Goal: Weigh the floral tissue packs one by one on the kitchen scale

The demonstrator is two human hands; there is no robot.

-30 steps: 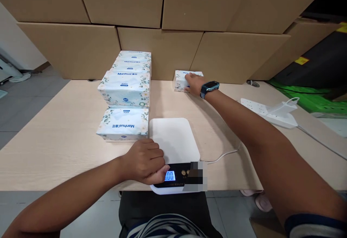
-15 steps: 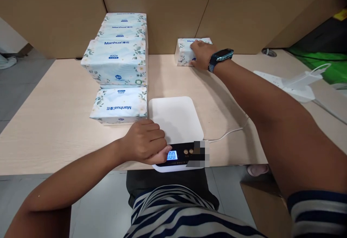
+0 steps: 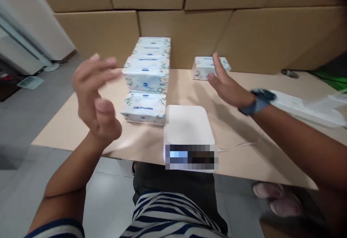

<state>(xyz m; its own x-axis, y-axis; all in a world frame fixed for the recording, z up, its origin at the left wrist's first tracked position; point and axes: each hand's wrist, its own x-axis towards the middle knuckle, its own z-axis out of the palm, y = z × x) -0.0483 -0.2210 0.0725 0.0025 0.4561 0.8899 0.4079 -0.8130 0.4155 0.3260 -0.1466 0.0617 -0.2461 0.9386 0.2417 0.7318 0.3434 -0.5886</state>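
Note:
My left hand (image 3: 94,97) is raised in the air to the left of the tissue packs, fingers spread, holding nothing. My right hand (image 3: 226,84), a watch on its wrist, hovers open above the table just in front of a single tissue pack (image 3: 203,68) at the back. A white kitchen scale (image 3: 188,129) sits at the table's near edge with an empty platform. A stack of floral tissue packs (image 3: 148,73) stands left of it, with one lower pack (image 3: 143,107) in front. The picture is blurred by motion.
Large cardboard boxes (image 3: 244,32) form a wall behind the light wooden table (image 3: 238,158). A white power strip (image 3: 300,104) and cable lie at the right. A grey floor is at the left, and slippers (image 3: 276,196) are under the table.
My left hand left the scale's display end and rose up to the left, opening. My right hand let go of the single pack and drew back, open. The view swung left.

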